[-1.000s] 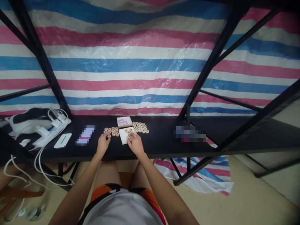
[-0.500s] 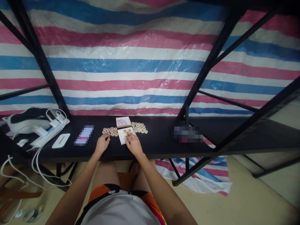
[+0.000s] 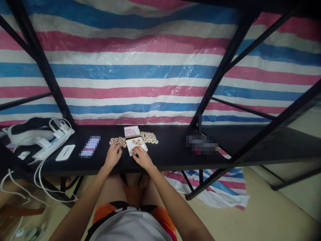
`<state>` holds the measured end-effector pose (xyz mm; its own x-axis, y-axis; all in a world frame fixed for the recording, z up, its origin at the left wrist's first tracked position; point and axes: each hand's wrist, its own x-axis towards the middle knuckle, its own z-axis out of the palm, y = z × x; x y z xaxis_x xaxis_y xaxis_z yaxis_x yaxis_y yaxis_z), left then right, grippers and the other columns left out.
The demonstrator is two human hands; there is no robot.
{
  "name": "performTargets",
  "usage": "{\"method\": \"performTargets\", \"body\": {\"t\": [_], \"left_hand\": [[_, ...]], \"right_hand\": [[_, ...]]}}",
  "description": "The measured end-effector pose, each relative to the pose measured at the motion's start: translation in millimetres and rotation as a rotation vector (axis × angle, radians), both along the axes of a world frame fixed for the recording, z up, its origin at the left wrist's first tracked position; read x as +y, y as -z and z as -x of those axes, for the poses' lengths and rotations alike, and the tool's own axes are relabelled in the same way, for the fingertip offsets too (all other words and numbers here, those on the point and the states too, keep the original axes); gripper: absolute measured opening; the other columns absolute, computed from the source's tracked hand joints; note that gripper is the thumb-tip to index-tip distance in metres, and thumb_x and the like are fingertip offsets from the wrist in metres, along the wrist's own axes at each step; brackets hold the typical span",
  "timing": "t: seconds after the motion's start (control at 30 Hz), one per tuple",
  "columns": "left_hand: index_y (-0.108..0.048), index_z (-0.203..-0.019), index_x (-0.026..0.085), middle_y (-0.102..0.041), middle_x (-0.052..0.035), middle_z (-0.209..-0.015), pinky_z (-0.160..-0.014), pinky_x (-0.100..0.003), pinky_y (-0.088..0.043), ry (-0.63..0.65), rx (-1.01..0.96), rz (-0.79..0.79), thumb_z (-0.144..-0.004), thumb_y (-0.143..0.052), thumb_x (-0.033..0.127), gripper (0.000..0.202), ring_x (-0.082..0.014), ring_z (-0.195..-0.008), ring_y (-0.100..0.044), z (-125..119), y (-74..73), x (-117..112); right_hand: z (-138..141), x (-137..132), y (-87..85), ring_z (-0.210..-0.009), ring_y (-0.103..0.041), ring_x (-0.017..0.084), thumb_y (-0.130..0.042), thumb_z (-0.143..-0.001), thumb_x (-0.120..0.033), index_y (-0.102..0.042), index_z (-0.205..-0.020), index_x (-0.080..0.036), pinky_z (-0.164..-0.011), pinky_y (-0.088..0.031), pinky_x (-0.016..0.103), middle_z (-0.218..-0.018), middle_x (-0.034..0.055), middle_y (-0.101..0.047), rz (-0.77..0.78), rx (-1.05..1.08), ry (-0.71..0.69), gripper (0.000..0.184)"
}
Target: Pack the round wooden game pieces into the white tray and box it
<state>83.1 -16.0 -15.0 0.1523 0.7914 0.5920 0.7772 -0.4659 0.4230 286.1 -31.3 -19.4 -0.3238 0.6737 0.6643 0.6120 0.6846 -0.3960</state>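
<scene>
Round wooden game discs lie in two groups on a black table (image 3: pixel 165 154): a left group (image 3: pixel 117 141) and a right group (image 3: pixel 149 137). Between the groups sits a white open box (image 3: pixel 136 146) holding a few discs, with its lid (image 3: pixel 131 131) behind it. My left hand (image 3: pixel 113 155) rests just below the left group, fingers curled, close to the nearest discs. My right hand (image 3: pixel 141 156) is at the box's near edge, fingers bent together; what they pinch, if anything, is too small to see.
At the table's left are a white flat device (image 3: pixel 65 152), a blurred card (image 3: pixel 89 146), a white headset (image 3: pixel 27 132) and cables (image 3: pixel 45 157). A blurred item (image 3: pixel 202 144) lies at the right. Black frame bars (image 3: pixel 220 70) cross in front of a striped tarp.
Both hands have drawn slightly back toward me. The left hand shifted right, off the left disc group; the right hand slid from inside the box to its near edge.
</scene>
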Motion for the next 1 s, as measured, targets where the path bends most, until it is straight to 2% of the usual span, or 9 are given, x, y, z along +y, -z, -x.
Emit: {"method": "performTargets", "body": {"t": [0.07, 0.13, 0.37, 0.5, 0.67, 0.73, 0.87, 0.93, 1.0], "left_hand": [[-0.061, -0.111, 0.02, -0.062, -0.0081, -0.105, -0.093, -0.037, -0.045, 0.209, 0.036, 0.093, -0.086, -0.044, 0.021, 0.03, -0.0212, -0.101, -0.057, -10, -1.8, -8], [-0.058, -0.114, 0.02, -0.063, -0.0069, -0.101, -0.087, -0.034, -0.047, 0.293, 0.007, 0.181, -0.086, -0.047, 0.025, 0.03, -0.0193, -0.094, -0.059, -17, -1.1, -13], [-0.062, -0.106, 0.02, -0.062, -0.0064, -0.1, -0.076, -0.029, -0.049, 0.356, -0.08, 0.249, -0.087, -0.049, 0.035, 0.028, -0.0185, -0.092, -0.059, -17, -1.0, -11], [-0.065, -0.106, 0.02, -0.063, -0.0057, -0.097, -0.064, -0.025, -0.048, 0.394, -0.122, 0.31, -0.084, -0.054, 0.039, 0.031, -0.015, -0.076, -0.059, -16, -3.5, -10], [-0.068, -0.099, 0.019, -0.065, -0.0051, -0.088, -0.064, -0.027, -0.047, 0.33, -0.192, 0.304, -0.083, -0.053, 0.043, 0.033, -0.0147, -0.07, -0.058, -15, -1.2, -7], [-0.069, -0.097, 0.018, -0.065, -0.0048, -0.083, -0.064, -0.027, -0.047, 0.294, -0.199, 0.276, -0.084, -0.052, 0.043, 0.033, -0.0147, -0.068, -0.058, -14, -0.7, -7], [-0.069, -0.092, 0.018, -0.065, -0.0036, -0.078, -0.061, -0.025, -0.046, 0.191, -0.225, 0.205, -0.083, -0.052, 0.043, 0.032, -0.0145, -0.066, -0.057, -15, -2.8, -11], [-0.068, -0.09, 0.017, -0.065, -0.0031, -0.077, -0.061, -0.025, -0.046, 0.079, -0.255, 0.159, -0.084, -0.051, 0.043, 0.032, -0.0141, -0.063, -0.056, -12, -4.5, -14], [-0.067, -0.091, 0.016, -0.064, -0.0029, -0.075, -0.062, -0.025, -0.046, -0.046, -0.283, 0.098, -0.085, -0.05, 0.042, 0.032, -0.0139, -0.062, -0.055, -5, -5.6, -16]], "right_hand": [[1, -1, -0.4, -0.094, -0.059, 0.017, -0.047, -0.086, -0.019, -0.058, -0.099, -0.02, -0.085, -0.048, 0.029, -0.097, 0.0066, -0.06, 0.024, 0.0, -0.054, 0.017], [1, -1, 0.1, -0.093, -0.059, 0.017, -0.047, -0.087, -0.021, -0.058, -0.097, -0.021, -0.085, -0.048, 0.028, -0.096, 0.0061, -0.06, 0.046, 0.005, -0.089, 0.015], [-1, 4, 4.0, -0.092, -0.06, 0.016, -0.049, -0.087, -0.02, -0.059, -0.092, -0.02, -0.085, -0.047, 0.028, -0.092, 0.0045, -0.061, 0.119, 0.023, -0.136, 0.011], [-1, 5, 5.5, -0.094, -0.061, 0.014, -0.047, -0.088, -0.02, -0.061, -0.09, -0.02, -0.086, -0.047, 0.026, -0.097, 0.0043, -0.064, 0.111, 0.023, -0.132, 0.013], [0, 4, 1.3, -0.105, -0.058, 0.016, -0.05, -0.087, -0.021, -0.064, -0.095, -0.022, -0.092, -0.045, 0.029, -0.105, 0.0041, -0.066, 0.089, -0.03, -0.133, 0.016], [0, 3, -1.2, -0.107, -0.056, 0.018, -0.051, -0.086, -0.023, -0.065, -0.096, -0.021, -0.094, -0.043, 0.033, -0.103, 0.0052, -0.066, 0.052, -0.039, -0.086, 0.017], [-2, 7, -1.0, -0.109, -0.051, 0.023, -0.049, -0.086, -0.024, -0.066, -0.092, -0.017, -0.096, -0.04, 0.039, -0.107, 0.0108, -0.061, 0.028, 0.018, 0.206, 0.019], [-4, 10, 2.0, -0.115, -0.047, 0.025, -0.049, -0.086, -0.023, -0.066, -0.094, -0.016, -0.096, -0.039, 0.042, -0.116, 0.013, -0.057, 0.066, 0.047, 0.363, 0.02], [-6, 14, 5.6, -0.12, -0.042, 0.027, -0.049, -0.085, -0.022, -0.066, -0.098, -0.016, -0.098, -0.037, 0.044, -0.123, 0.0142, -0.053, 0.115, 0.056, 0.441, 0.022]]}}
